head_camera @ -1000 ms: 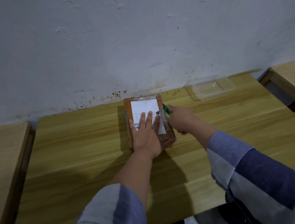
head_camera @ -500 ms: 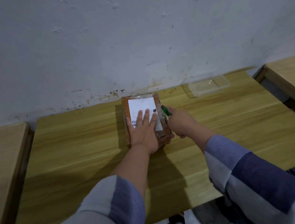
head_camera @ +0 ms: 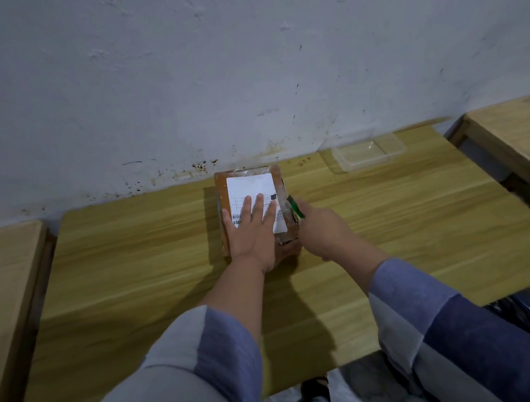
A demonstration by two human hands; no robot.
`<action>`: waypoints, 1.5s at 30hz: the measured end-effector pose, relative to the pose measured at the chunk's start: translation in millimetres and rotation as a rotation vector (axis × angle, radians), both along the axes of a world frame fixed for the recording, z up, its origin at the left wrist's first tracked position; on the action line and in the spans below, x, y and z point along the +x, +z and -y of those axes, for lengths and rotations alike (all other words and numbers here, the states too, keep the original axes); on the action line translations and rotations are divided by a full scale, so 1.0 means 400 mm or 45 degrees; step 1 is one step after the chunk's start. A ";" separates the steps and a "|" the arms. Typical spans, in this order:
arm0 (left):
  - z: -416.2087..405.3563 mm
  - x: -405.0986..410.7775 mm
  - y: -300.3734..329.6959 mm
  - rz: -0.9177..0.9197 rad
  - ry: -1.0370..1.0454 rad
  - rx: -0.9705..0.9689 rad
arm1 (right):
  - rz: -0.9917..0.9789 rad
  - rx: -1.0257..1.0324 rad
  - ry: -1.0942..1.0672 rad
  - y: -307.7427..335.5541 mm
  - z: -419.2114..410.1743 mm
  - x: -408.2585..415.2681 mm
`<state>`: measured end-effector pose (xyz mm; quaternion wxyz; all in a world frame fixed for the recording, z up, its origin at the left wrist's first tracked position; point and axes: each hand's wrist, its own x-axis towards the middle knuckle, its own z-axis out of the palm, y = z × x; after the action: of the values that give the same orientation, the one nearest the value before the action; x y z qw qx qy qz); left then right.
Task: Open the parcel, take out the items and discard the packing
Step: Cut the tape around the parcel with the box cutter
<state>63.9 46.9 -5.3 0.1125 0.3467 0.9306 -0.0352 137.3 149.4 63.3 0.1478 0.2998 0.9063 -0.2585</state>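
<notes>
A clear plastic tray (head_camera: 368, 152) sits at the far right corner of the wooden desk (head_camera: 135, 258), against a stained white wall (head_camera: 247, 75). Two more wooden surfaces flank the desk, both cut off by the frame. The brown parcel (head_camera: 251, 208), wrapped in clear tape with a white label (head_camera: 251, 190), lies at the middle of the desk's far edge. The left hand (head_camera: 253, 233) presses flat on top, fingers straight, covering the label's lower part. The right hand (head_camera: 323, 231), touching the parcel's right side, grips a green tool (head_camera: 296, 209); its tip is hard to make out.
</notes>
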 end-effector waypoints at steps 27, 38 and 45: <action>0.109 -0.047 0.001 0.159 -0.125 0.378 | -0.208 -0.427 -0.194 -0.019 -0.040 0.106; 0.208 -0.055 -0.023 0.032 -0.099 0.334 | -0.348 -0.307 -0.297 -0.092 -0.002 0.096; 0.203 -0.054 -0.037 0.030 -0.051 0.369 | -0.379 -0.252 -0.283 -0.087 -0.038 0.002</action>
<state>42.3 -34.4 -20.0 0.0715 0.3780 0.9174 0.1013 138.0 164.7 28.4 0.0116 0.3403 0.8497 -0.4026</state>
